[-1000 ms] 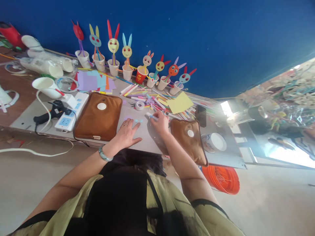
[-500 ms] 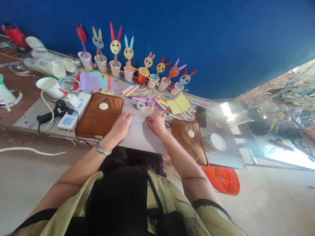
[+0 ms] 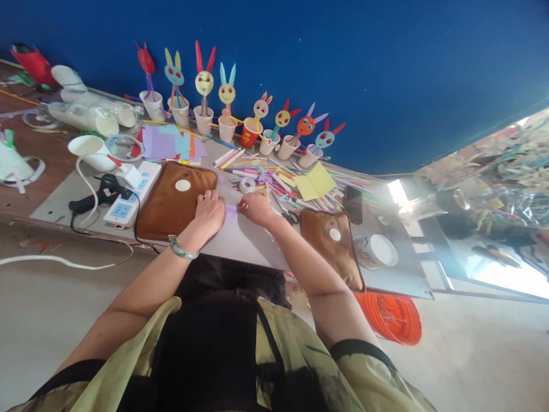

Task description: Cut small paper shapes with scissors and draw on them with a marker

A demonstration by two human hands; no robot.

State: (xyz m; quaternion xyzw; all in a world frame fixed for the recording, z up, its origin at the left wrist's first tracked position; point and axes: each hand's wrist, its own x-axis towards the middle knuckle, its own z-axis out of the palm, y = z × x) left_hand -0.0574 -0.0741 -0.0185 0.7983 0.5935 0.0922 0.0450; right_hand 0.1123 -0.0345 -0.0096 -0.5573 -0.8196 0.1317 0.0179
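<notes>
My left hand [image 3: 210,212] rests palm down at the right edge of a brown padded pouch [image 3: 165,212], a ring on one finger and a bracelet at the wrist. Its fingers lie loosely bent, with nothing visible in them. My right hand [image 3: 256,207] has its fingers pressed together over the grey tabletop board [image 3: 246,243]; whatever they hold is too small to make out. Between the hands lies a small piece of purple paper [image 3: 231,213], near the right fingertips. A roll of clear tape [image 3: 247,184] sits just beyond, and black-handled scissors [image 3: 290,216] lie right of my right hand.
Several rabbit-faced figures in paper cups [image 3: 227,127] line the blue wall. Colored paper [image 3: 158,143], sticks and pens are scattered before them. A glue gun [image 3: 100,194], power strip [image 3: 132,197], second brown pouch [image 3: 328,240], phone [image 3: 353,204] and orange bucket [image 3: 390,320] surround the work area.
My left hand has shifted slightly left onto the pouch edge and loosened. My right hand has moved left toward the purple paper, uncovering the scissors; the small blue pieces no longer show.
</notes>
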